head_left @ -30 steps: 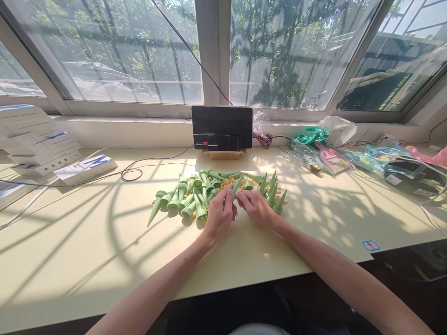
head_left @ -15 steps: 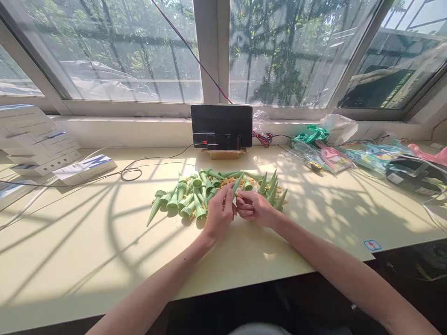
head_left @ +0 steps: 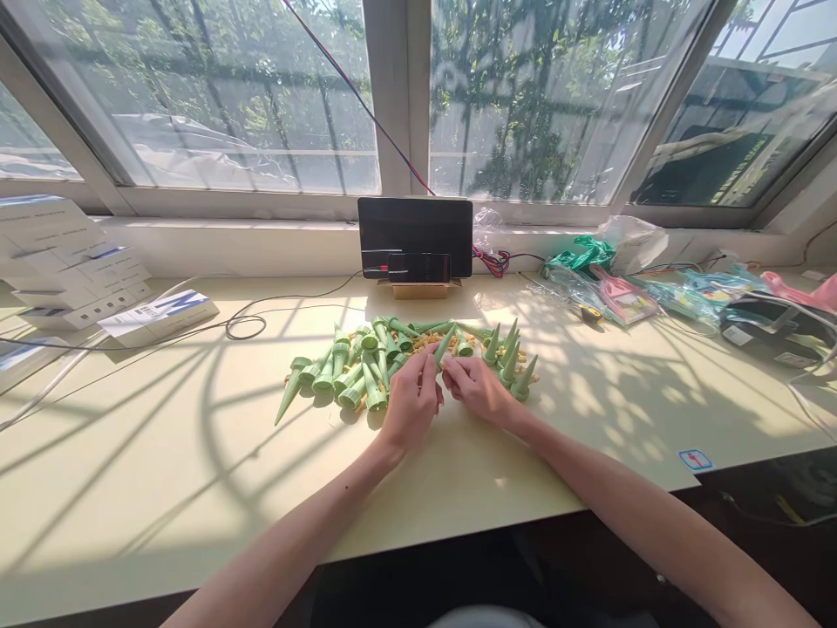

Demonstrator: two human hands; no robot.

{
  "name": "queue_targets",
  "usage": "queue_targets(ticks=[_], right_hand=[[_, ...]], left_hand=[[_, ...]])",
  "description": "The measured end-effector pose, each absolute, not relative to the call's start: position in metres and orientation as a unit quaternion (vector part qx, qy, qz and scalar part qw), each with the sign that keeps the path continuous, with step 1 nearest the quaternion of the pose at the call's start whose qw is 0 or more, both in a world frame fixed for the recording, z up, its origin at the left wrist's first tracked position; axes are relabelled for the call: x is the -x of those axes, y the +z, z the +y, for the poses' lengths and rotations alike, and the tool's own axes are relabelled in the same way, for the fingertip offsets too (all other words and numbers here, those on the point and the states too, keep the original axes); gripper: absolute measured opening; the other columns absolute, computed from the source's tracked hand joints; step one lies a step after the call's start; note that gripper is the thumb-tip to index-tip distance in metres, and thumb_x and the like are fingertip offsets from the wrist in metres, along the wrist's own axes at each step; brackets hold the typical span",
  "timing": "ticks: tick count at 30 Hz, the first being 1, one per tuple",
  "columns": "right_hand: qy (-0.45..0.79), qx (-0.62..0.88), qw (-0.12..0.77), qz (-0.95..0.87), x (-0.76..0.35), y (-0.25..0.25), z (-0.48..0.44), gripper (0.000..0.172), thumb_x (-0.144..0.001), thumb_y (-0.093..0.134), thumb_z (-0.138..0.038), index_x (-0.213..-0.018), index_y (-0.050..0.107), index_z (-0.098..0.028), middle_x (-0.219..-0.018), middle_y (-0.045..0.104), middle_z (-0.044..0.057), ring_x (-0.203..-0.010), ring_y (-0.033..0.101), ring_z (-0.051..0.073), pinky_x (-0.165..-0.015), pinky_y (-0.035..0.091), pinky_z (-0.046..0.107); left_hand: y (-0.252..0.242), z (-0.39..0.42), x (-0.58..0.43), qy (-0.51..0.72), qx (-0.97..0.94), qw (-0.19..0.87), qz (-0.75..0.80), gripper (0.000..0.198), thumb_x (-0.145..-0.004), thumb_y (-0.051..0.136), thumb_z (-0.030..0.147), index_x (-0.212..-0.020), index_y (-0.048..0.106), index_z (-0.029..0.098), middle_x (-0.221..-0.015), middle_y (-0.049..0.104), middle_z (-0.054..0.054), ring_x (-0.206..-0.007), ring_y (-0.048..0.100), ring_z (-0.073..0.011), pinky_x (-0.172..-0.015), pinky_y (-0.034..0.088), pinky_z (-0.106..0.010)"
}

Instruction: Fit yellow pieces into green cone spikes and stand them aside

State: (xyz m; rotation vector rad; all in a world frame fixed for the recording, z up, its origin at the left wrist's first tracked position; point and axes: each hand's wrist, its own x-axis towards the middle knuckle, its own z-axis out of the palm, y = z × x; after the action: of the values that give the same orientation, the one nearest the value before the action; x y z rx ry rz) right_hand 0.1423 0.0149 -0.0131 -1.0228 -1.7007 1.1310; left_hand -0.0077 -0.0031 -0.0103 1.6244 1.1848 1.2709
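My left hand (head_left: 414, 389) is closed around a pointed green plastic spike (head_left: 445, 342), whose tip leans up and to the right. Touching or nearly touching the lower end of that spike, my right hand (head_left: 479, 389) is closed in a pinch; the fingers hide what they hold. Around both hands lie a pile of similar green spikes (head_left: 354, 394) with round collars and many small tan pieces (head_left: 428, 338). Several spikes (head_left: 508, 351) to the right of my hands point upward.
Behind the pile a black tablet (head_left: 415, 228) and a phone (head_left: 419, 267) lean on a cardboard stand (head_left: 418, 291). White boxes (head_left: 71, 262) are stacked at the left, with a cable (head_left: 245, 327) nearby. Plastic bags (head_left: 581, 255) and a black case (head_left: 775, 330) lie at the right.
My right hand has rolled over and its fingertips have closed in at the spike's base. The tan piece that showed in its fingers is now hidden. My left hand stays nearly still.
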Motion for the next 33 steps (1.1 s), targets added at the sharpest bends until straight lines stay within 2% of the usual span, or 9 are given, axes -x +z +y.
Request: queue_targets(ticks=[3,7,10,15,22,29,33], right_hand=[[0.331,0.427,0.420,-0.729,-0.1431,-0.0135,0.0143,0.048,-0.104,0.042,-0.048,-0.062,0.046,-0.024,-0.057,0.050,0.001,-0.056,0.044,0.016,-0.059,0.036,0.033],[0.309,0.428,0.428,-0.733,-0.1429,-0.0140,0.0145,0.046,-0.104,0.044,-0.046,-0.063,0.047,-0.025,-0.060,0.056,0.004,-0.059,0.048,0.019,-0.063,0.038,0.036],[0.380,0.425,0.424,-0.704,-0.1417,-0.0133,0.0145,0.048,-0.102,0.047,-0.048,-0.061,0.047,-0.025,-0.055,0.048,0.001,-0.053,0.042,0.016,-0.057,0.034,0.034],[0.602,0.380,0.403,-0.575,-0.1407,-0.0090,0.0134,0.048,-0.096,0.057,-0.053,-0.061,0.045,-0.023,-0.050,0.027,-0.008,-0.044,0.021,0.009,-0.046,0.017,0.027],[0.714,0.331,0.381,-0.485,-0.1426,-0.0061,0.0148,0.045,-0.089,0.066,-0.052,-0.061,0.047,-0.021,-0.051,0.027,-0.009,-0.045,0.022,0.007,-0.045,0.016,0.023],[0.637,0.362,0.410,-0.543,-0.1408,-0.0095,0.0137,0.046,-0.094,0.059,-0.053,-0.063,0.047,-0.022,-0.051,0.026,-0.009,-0.044,0.021,0.008,-0.045,0.016,0.025],[0.499,0.399,0.419,-0.645,-0.1425,-0.0119,0.0135,0.047,-0.101,0.049,-0.051,-0.063,0.048,-0.023,-0.052,0.035,-0.006,-0.048,0.030,0.011,-0.049,0.025,0.028]], left_hand=[[-0.0119,-0.0022,0.0077,0.499,-0.633,0.372,0.460,0.053,-0.105,0.043,0.048,-0.137,0.066,0.012,-0.054,0.054,0.004,-0.044,0.052,-0.0133,-0.052,0.046,-0.027],[-0.0113,-0.0021,0.0078,0.499,-0.633,0.370,0.462,0.051,-0.105,0.044,0.047,-0.135,0.067,0.012,-0.052,0.054,0.005,-0.044,0.051,-0.0133,-0.052,0.046,-0.027],[-0.0100,-0.0023,0.0078,0.499,-0.630,0.373,0.464,0.051,-0.104,0.044,0.048,-0.130,0.069,0.012,-0.051,0.054,0.004,-0.043,0.051,-0.0133,-0.050,0.044,-0.027],[-0.0087,-0.0024,0.0080,0.493,-0.632,0.377,0.464,0.050,-0.104,0.044,0.047,-0.130,0.069,0.012,-0.050,0.055,0.004,-0.043,0.052,-0.0136,-0.051,0.046,-0.027],[-0.0098,-0.0018,0.0081,0.496,-0.634,0.386,0.451,0.052,-0.104,0.045,0.049,-0.134,0.068,0.013,-0.051,0.054,0.005,-0.046,0.053,-0.0150,-0.052,0.046,-0.028],[-0.0098,-0.0028,0.0078,0.496,-0.639,0.368,0.459,0.051,-0.105,0.043,0.045,-0.136,0.067,0.012,-0.050,0.052,0.005,-0.043,0.049,-0.0139,-0.053,0.045,-0.029],[-0.0085,-0.0031,0.0076,0.499,-0.635,0.368,0.461,0.050,-0.104,0.045,0.046,-0.133,0.068,0.013,-0.048,0.051,0.006,-0.042,0.048,-0.0141,-0.053,0.045,-0.029]])
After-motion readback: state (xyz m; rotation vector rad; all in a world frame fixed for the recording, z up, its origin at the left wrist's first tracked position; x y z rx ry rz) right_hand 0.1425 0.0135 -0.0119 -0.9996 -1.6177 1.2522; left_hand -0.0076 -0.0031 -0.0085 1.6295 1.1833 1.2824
